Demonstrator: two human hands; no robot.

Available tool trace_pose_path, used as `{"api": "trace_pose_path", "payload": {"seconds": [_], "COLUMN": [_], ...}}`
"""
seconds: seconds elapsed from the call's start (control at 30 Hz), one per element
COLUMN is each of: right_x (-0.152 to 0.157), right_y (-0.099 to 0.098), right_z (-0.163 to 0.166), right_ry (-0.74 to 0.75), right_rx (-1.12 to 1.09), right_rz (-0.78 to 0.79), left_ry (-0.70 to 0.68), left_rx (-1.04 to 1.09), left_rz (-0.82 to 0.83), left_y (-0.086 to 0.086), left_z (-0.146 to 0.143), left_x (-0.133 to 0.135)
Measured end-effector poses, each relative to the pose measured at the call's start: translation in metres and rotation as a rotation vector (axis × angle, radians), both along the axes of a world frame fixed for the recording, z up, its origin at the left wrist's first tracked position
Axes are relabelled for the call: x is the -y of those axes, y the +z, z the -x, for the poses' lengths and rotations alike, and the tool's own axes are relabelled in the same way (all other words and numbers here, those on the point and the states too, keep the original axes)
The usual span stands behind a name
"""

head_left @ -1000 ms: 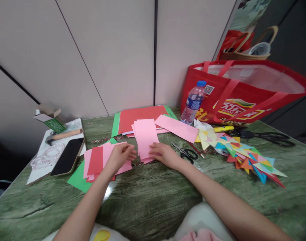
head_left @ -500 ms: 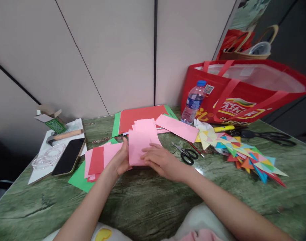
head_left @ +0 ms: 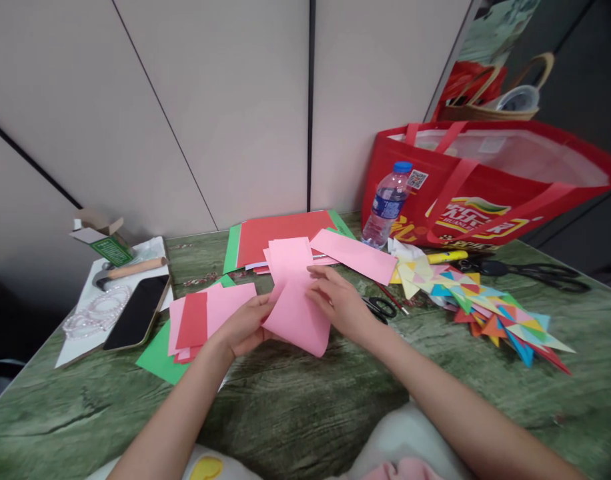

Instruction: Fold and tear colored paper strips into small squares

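Note:
A sheet of pink paper (head_left: 303, 320) is held between my two hands, tilted and bent over at its lower edge. My left hand (head_left: 250, 323) grips its left corner between thumb and fingers. At the upper right edge, the fingers of my right hand (head_left: 338, 300) are closed on the same sheet. Just behind it lie more pink sheets (head_left: 289, 255). Left of my hands, pink pieces (head_left: 235, 299) and a red strip (head_left: 193, 317) rest on green paper (head_left: 158, 353). The scissors (head_left: 383, 307) are partly hidden by my right hand.
Red paper (head_left: 285, 233) and a pink strip (head_left: 355, 255) lie at the back. To the right stand a water bottle (head_left: 385, 207) and a red bag (head_left: 485, 193), with colourful folded paper (head_left: 490, 300) in front. A phone (head_left: 138, 313) and a hammer (head_left: 135, 268) lie left.
The pink sheet has turned and tilted, its lower edge swinging down to the right. My right hand has moved up to its right edge; the scissors are more covered.

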State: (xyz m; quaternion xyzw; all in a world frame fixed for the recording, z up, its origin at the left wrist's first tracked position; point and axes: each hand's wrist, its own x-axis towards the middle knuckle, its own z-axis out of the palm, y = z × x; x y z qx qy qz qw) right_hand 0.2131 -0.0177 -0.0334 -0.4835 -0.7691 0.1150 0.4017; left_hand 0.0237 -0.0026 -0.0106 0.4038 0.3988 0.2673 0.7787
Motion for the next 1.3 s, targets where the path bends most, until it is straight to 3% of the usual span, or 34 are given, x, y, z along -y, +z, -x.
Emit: {"api": "trace_pose_path", "payload": {"seconds": [0.13, 0.37, 0.53, 0.8, 1.0, 1.3], "right_x": [0.000, 0.001, 0.003, 0.002, 0.004, 0.005], "right_y": [0.000, 0.002, 0.001, 0.001, 0.006, 0.009], "right_z": [-0.003, -0.003, -0.001, -0.001, 0.000, 0.000], "right_ry": [-0.049, -0.023, 0.017, 0.066, 0.054, 0.066], "right_rx": [0.044, 0.035, 0.002, -0.106, -0.193, -0.279], "right_rz": [0.079, 0.013, -0.024, -0.041, -0.028, -0.023], "left_ry": [-0.003, 0.069, 0.224, 0.315, 0.382, 0.349], "left_rx": [-0.027, -0.153, -0.255, -0.263, -0.348, -0.366], "left_rz": [-0.024, -0.251, -0.428, -0.489, -0.633, -0.680], "left_y": [-0.002, 0.000, -0.002, -0.001, 0.003, 0.004], "left_z": [0.000, -0.004, -0.007, -0.012, -0.014, -0.014], "left_x": [0.003, 0.004, 0.003, 0.009, 0.014, 0.016]}}
